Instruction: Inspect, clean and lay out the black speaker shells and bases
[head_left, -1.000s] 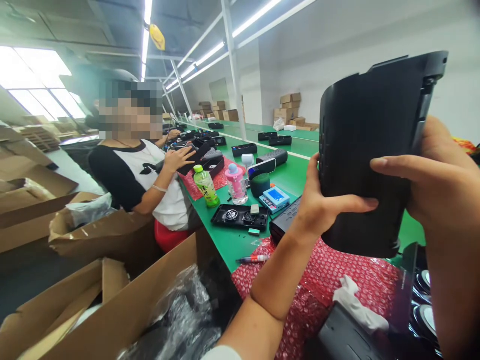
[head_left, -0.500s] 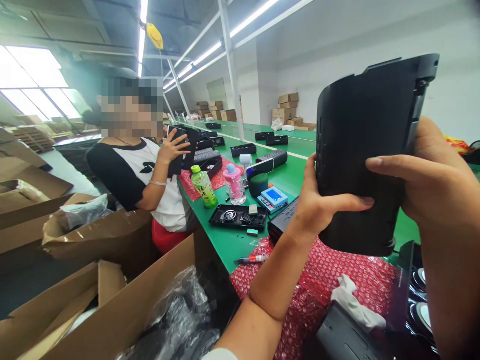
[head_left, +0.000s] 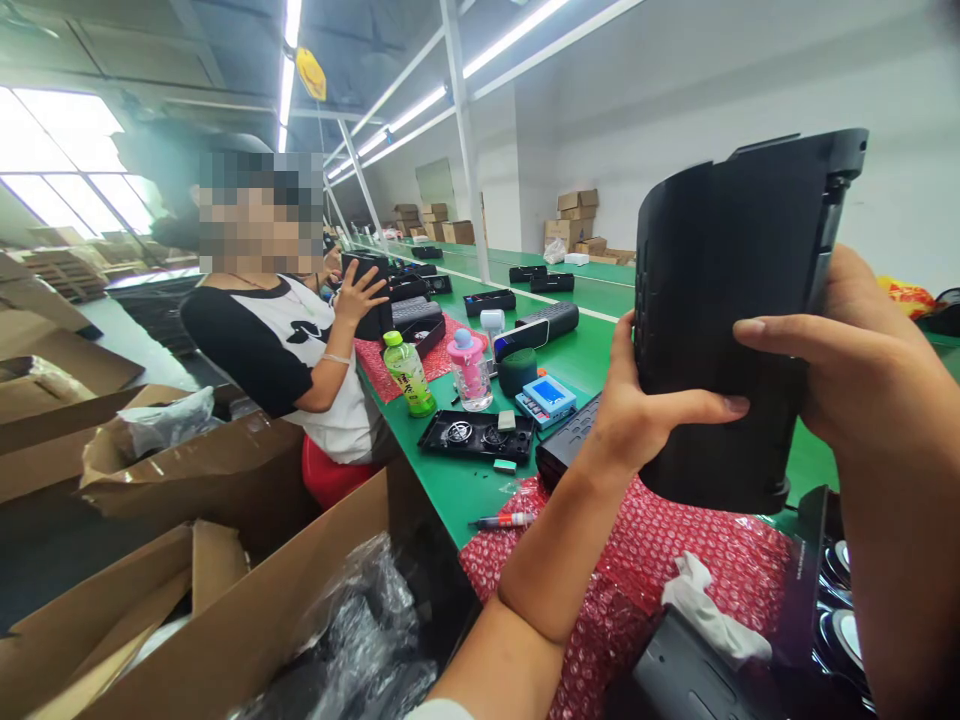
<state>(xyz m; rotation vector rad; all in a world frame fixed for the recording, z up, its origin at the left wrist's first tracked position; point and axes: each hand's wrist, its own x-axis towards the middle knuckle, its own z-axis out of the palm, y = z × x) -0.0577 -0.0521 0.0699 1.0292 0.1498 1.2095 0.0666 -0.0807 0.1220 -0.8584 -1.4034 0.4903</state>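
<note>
A black curved plastic casing [head_left: 720,330] is held up between my two hands, over the green table [head_left: 442,485]. My left hand [head_left: 645,405] grips its left side, the thumb lying across the face. On the right side, my right hand [head_left: 855,340] wraps round the edge, its thumb pressed on the same face. Below lie red bubble wrap [head_left: 720,550], a crumpled white cloth [head_left: 709,610] and a dark grey casing [head_left: 690,670]. At the lower right stands a black panel with round speakers [head_left: 840,630], partly hidden by my right forearm.
Left of my arm are a black tray with fans [head_left: 476,434], a green bottle [head_left: 407,375], a pink-lidded cup [head_left: 469,372] and a blue device [head_left: 547,398]. A co-worker [head_left: 300,350] holds a black part. Open cardboard boxes [head_left: 247,610] stand at the lower left.
The casing in my hands has tilted slightly, its top edge a little lower. The co-worker's hand and black part have shifted and turned.
</note>
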